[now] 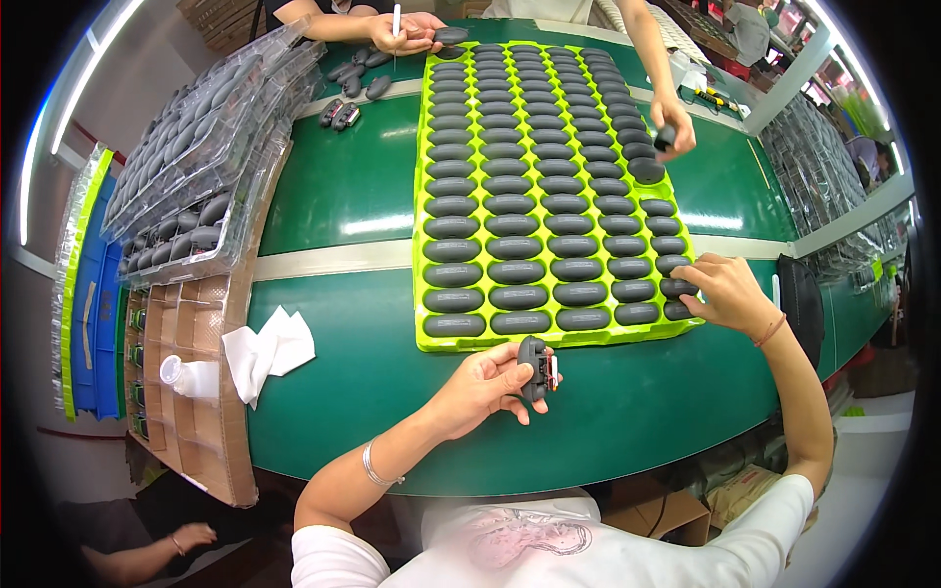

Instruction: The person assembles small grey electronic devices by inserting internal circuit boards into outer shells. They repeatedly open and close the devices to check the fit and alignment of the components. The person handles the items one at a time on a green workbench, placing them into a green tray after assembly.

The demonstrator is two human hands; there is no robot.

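Observation:
Above the near edge of the green table, my left hand (474, 395) is closed around a dark grey oval device (532, 368). It is held on end, and small red and white inner parts show on its right side. My right hand (730, 294) reaches to the near right corner of a lime-green tray (461, 344). Its thumb and fingers are closed about the ends of another dark grey oval casing (676, 288), which still sits low in the tray's right column. Rows of similar oval casings fill the tray.
White cloths (270, 348) lie left on the table (343, 421), beside a cardboard divider box (211, 323) holding a white bottle (188, 376). Clear trays of casings (186, 147) are stacked behind it. Across the table, co-workers' hands (671, 122) hold dark pieces; loose casings (377, 88) lie far left.

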